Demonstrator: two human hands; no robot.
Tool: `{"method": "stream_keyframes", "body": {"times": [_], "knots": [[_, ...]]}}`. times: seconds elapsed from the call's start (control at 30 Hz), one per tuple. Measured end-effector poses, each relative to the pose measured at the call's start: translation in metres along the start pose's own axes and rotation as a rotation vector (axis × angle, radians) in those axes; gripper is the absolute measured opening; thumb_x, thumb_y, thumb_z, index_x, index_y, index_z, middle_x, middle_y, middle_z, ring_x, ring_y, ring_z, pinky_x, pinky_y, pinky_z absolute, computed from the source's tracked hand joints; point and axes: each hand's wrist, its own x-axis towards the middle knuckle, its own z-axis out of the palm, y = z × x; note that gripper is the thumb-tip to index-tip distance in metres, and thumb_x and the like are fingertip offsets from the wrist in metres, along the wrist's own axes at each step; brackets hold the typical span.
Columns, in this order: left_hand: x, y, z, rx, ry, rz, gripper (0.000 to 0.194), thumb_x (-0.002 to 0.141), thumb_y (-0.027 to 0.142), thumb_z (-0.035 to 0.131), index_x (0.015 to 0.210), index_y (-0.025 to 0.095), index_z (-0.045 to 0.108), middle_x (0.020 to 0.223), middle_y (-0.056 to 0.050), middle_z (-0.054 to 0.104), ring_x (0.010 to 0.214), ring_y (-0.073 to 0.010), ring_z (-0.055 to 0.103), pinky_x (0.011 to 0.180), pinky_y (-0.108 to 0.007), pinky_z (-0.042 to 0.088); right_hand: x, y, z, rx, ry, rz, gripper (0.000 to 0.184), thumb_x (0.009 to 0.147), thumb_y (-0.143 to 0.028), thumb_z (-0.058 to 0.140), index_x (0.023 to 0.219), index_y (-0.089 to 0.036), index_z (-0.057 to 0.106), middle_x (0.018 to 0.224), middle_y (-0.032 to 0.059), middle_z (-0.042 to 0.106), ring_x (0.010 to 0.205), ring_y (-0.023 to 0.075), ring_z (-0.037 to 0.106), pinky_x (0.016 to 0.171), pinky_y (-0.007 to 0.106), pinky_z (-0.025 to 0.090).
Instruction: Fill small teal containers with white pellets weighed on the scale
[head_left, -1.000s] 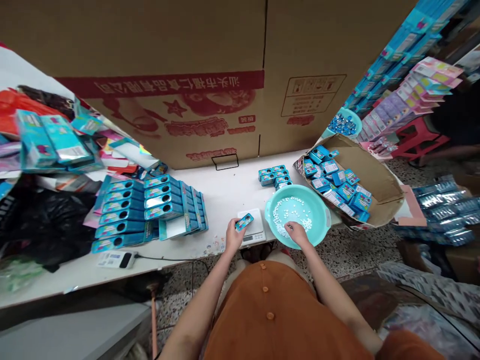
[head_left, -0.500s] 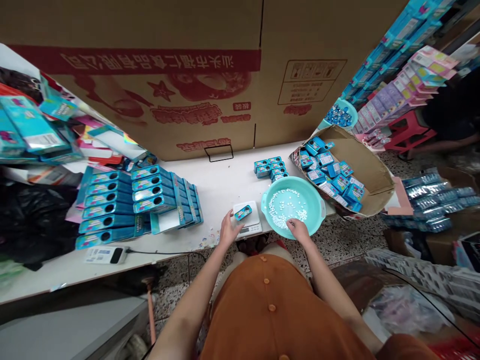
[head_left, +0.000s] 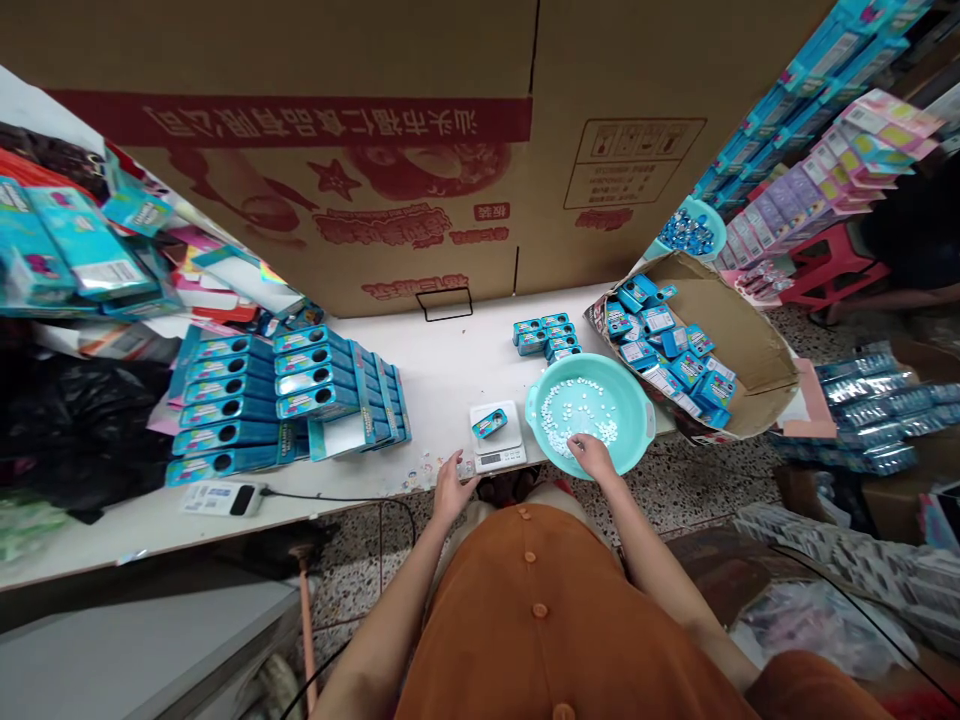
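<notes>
A small blue box [head_left: 490, 424] with a round dark opening lies tilted across the white digital scale [head_left: 500, 460] on the table. My left hand [head_left: 452, 492] is beside the scale's front left corner, fingers spread, holding nothing and apart from the box. Inside the turquoise basin [head_left: 637, 400], my right hand [head_left: 592, 457] is low over the near side, its fingertips drawn together. Small white tablets [head_left: 559, 415] are scattered over the basin's bottom around those fingers. What the fingertips hold, if anything, is hidden.
Several blue boxes [head_left: 546, 335] stand in a group behind the basin. To the right, an open carton [head_left: 757, 350] holds many more. Stacks of blue boxes [head_left: 330, 395] line the table's left. A large cardboard carton [head_left: 360, 230] closes off the back. A corded white device [head_left: 223, 498] lies at the front left.
My left hand has drawn back from the blue box, toward me and slightly left, leaving the box on the scale. My right hand stays in the basin among the tablets.
</notes>
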Motion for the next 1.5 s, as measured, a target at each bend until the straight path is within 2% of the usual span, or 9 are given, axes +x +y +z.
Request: {"method": "stream_keyframes", "body": {"times": [0.23, 0.37, 0.47, 0.63, 0.8, 0.97, 1.13, 1.33, 1.5], "knots": [[0.008, 0.007, 0.0, -0.005, -0.001, 0.004, 0.054, 0.072, 0.031, 0.062, 0.122, 0.015, 0.048, 0.109, -0.014, 0.057, 0.106, -0.0331, 0.053, 0.096, -0.05, 0.043, 0.007, 0.005, 0.002, -0.025, -0.051, 0.002, 0.024, 0.088, -0.03, 0.047, 0.093, -0.019, 0.068, 0.101, 0.0054, 0.068, 0.092, 0.018, 0.06, 0.082, 0.026, 0.041], [0.008, 0.011, -0.003, -0.012, 0.002, 0.001, 0.05, 0.074, 0.032, 0.059, 0.121, 0.016, 0.05, 0.109, -0.013, 0.057, 0.106, -0.0335, 0.053, 0.095, -0.05, 0.044, 0.017, 0.017, 0.018, -0.139, -0.073, 0.06, 0.031, 0.085, -0.025, 0.053, 0.112, -0.014, 0.064, 0.119, 0.0124, 0.06, 0.108, 0.0219, 0.055, 0.093, 0.029, 0.039], [0.004, 0.013, -0.006, -0.016, 0.009, 0.002, 0.048, 0.076, 0.036, 0.057, 0.119, 0.015, 0.051, 0.109, -0.014, 0.057, 0.107, -0.0342, 0.052, 0.095, -0.051, 0.043, 0.028, 0.023, 0.033, -0.223, -0.055, 0.106, 0.044, 0.081, -0.026, 0.059, 0.123, -0.012, 0.058, 0.125, 0.0165, 0.052, 0.11, 0.0232, 0.053, 0.092, 0.03, 0.04], [-0.007, 0.013, -0.009, -0.025, 0.012, -0.044, 0.044, 0.076, 0.038, 0.06, 0.115, 0.017, 0.053, 0.108, -0.013, 0.059, 0.107, -0.0338, 0.053, 0.095, -0.051, 0.043, 0.048, 0.021, 0.043, -0.27, -0.145, 0.058, 0.024, 0.078, -0.013, 0.056, 0.099, -0.015, 0.067, 0.107, 0.0113, 0.061, 0.092, 0.0175, 0.058, 0.081, 0.025, 0.042], [-0.014, 0.013, -0.007, -0.039, 0.04, -0.056, 0.041, 0.074, 0.035, 0.061, 0.112, 0.018, 0.055, 0.107, -0.012, 0.06, 0.105, -0.0327, 0.054, 0.095, -0.051, 0.044, 0.055, 0.021, 0.037, -0.292, -0.199, 0.025, 0.018, 0.078, -0.011, 0.054, 0.087, -0.017, 0.069, 0.097, 0.0097, 0.065, 0.091, 0.0191, 0.059, 0.078, 0.026, 0.042], [-0.009, 0.023, -0.006, -0.053, 0.076, -0.026, 0.038, 0.078, 0.037, 0.058, 0.111, 0.017, 0.055, 0.108, -0.013, 0.059, 0.105, -0.0333, 0.054, 0.095, -0.051, 0.044, 0.047, 0.019, 0.024, -0.282, -0.059, -0.006, 0.02, 0.082, -0.019, 0.052, 0.095, -0.016, 0.067, 0.11, 0.0116, 0.058, 0.095, 0.0204, 0.058, 0.08, 0.028, 0.042], [0.005, 0.042, -0.008, -0.077, 0.101, 0.034, 0.035, 0.081, 0.035, 0.056, 0.112, 0.018, 0.053, 0.11, -0.012, 0.059, 0.108, -0.0331, 0.053, 0.096, -0.05, 0.043, 0.043, -0.029, 0.01, -0.003, 0.198, -0.219, 0.019, 0.085, -0.024, 0.05, 0.097, -0.016, 0.062, 0.101, 0.0078, 0.06, 0.094, 0.0183, 0.056, 0.085, 0.028, 0.042], [0.022, 0.058, -0.009, -0.077, 0.204, 0.079, 0.038, 0.084, 0.035, 0.055, 0.115, 0.015, 0.048, 0.111, -0.015, 0.056, 0.107, -0.0334, 0.051, 0.094, -0.052, 0.044, 0.051, -0.11, 0.023, 0.139, 0.142, -0.56, 0.014, 0.085, -0.024, 0.054, 0.092, -0.019, 0.065, 0.095, 0.0061, 0.061, 0.096, 0.0179, 0.055, 0.088, 0.03, 0.043], [0.03, 0.065, -0.01, -0.024, 0.259, 0.132, 0.048, 0.082, 0.031, 0.058, 0.124, 0.013, 0.041, 0.113, -0.016, 0.054, 0.109, -0.0339, 0.05, 0.094, -0.052, 0.044, 0.062, -0.129, 0.041, -0.016, 0.071, -0.632, 0.013, 0.08, -0.019, 0.06, 0.09, -0.02, 0.067, 0.095, 0.0067, 0.06, 0.094, 0.0202, 0.054, 0.087, 0.033, 0.044]]}}
